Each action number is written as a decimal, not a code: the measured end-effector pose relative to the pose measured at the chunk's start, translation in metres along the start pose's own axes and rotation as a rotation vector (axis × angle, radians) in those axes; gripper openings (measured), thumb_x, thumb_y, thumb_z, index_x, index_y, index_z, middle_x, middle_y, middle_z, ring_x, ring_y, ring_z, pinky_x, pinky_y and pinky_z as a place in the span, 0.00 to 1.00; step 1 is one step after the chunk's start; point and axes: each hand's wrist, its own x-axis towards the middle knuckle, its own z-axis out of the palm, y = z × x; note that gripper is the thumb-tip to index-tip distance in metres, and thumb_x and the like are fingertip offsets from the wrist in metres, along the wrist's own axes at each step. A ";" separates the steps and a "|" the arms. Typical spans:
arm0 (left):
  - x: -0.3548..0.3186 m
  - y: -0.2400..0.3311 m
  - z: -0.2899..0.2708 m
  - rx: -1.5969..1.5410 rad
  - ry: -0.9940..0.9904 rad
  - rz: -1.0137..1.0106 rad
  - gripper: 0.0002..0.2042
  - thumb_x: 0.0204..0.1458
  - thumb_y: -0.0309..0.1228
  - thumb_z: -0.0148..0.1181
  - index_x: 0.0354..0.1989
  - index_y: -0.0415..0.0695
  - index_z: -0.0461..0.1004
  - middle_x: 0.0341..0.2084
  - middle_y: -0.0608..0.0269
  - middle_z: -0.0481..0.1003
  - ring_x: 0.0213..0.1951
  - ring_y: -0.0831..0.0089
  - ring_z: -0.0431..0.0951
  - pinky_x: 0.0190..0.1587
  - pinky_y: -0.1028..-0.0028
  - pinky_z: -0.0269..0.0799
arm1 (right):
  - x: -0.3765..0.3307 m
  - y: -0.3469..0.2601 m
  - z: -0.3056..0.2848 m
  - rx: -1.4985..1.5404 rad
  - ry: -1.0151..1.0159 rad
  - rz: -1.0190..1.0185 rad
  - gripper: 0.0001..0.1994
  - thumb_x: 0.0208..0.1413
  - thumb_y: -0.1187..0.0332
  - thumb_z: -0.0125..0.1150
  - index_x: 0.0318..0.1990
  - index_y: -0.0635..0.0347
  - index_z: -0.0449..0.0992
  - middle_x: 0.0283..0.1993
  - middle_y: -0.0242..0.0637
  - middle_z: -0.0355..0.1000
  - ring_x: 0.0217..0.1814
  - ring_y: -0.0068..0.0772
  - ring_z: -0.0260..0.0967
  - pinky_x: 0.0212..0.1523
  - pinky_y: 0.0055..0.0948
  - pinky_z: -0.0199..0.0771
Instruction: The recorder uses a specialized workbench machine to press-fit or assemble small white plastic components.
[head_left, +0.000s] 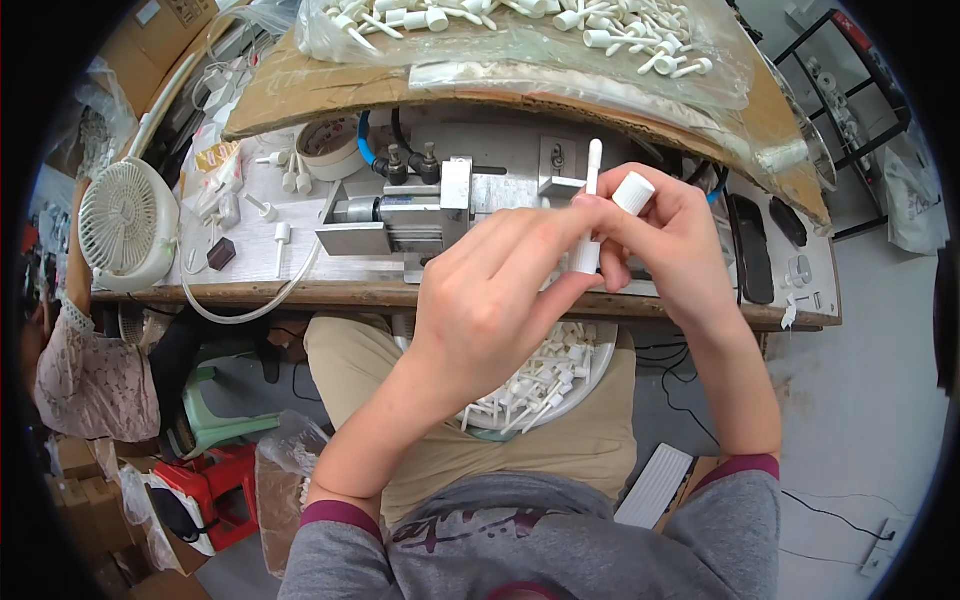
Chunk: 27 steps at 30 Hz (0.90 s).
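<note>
White capped stick (595, 166) is pinched by left hand (490, 295); white cap (634, 193) held by right hand (682, 228) (metal fixture (457, 190) left of grip).

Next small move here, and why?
Probably ease the left hand and right hand slightly apart: they crowd around an upright white stemmed piece, while a second white cap sits tilted in the right hand.

A white-topped wooden workbench (252, 257) carries a silver metal device (420, 212). On its left side lie a beige tape roll (340, 168) and a dark-red faceted block (221, 253); a black oblong tray (752, 250) lies right.
</note>
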 end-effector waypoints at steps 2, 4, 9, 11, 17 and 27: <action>-0.005 0.004 -0.003 0.022 -0.075 -0.014 0.19 0.40 0.21 0.72 0.44 0.40 0.80 0.39 0.57 0.79 0.34 0.70 0.80 0.34 0.71 0.75 | -0.005 0.005 -0.001 0.030 0.047 0.010 0.08 0.58 0.71 0.64 0.41 0.67 0.77 0.29 0.37 0.76 0.20 0.16 0.70 0.21 0.16 0.66; -0.016 0.008 -0.008 0.019 -0.129 -0.102 0.18 0.40 0.21 0.72 0.43 0.40 0.80 0.39 0.57 0.79 0.34 0.69 0.80 0.33 0.71 0.76 | -0.007 0.006 -0.004 0.037 0.133 -0.021 0.08 0.58 0.71 0.64 0.41 0.67 0.76 0.30 0.37 0.76 0.22 0.16 0.70 0.21 0.16 0.66; -0.032 -0.003 -0.001 0.175 -0.267 -0.084 0.14 0.44 0.26 0.69 0.41 0.40 0.80 0.46 0.58 0.79 0.31 0.69 0.80 0.33 0.74 0.76 | -0.016 0.009 -0.015 0.012 0.181 -0.220 0.15 0.64 0.66 0.55 0.51 0.70 0.73 0.44 0.46 0.76 0.42 0.28 0.76 0.42 0.25 0.75; -0.033 -0.011 0.006 0.339 -0.318 -0.007 0.12 0.44 0.29 0.69 0.39 0.41 0.81 0.48 0.60 0.79 0.27 0.69 0.79 0.30 0.74 0.75 | -0.021 0.007 -0.015 0.112 0.141 -0.261 0.19 0.67 0.64 0.51 0.56 0.71 0.70 0.51 0.50 0.73 0.50 0.33 0.76 0.49 0.27 0.75; -0.018 -0.013 0.010 0.477 -0.447 0.005 0.11 0.44 0.30 0.69 0.37 0.43 0.81 0.47 0.62 0.80 0.21 0.68 0.77 0.28 0.72 0.73 | -0.037 0.001 -0.005 0.083 0.142 -0.277 0.16 0.64 0.69 0.53 0.55 0.70 0.68 0.57 0.52 0.69 0.57 0.36 0.72 0.54 0.29 0.73; 0.050 -0.024 -0.014 0.056 -0.267 -0.067 0.11 0.50 0.33 0.68 0.39 0.42 0.82 0.28 0.65 0.82 0.24 0.77 0.78 0.27 0.79 0.71 | -0.052 0.045 0.012 -0.971 0.263 -0.636 0.15 0.44 0.79 0.69 0.42 0.66 0.76 0.52 0.46 0.74 0.47 0.43 0.75 0.45 0.32 0.78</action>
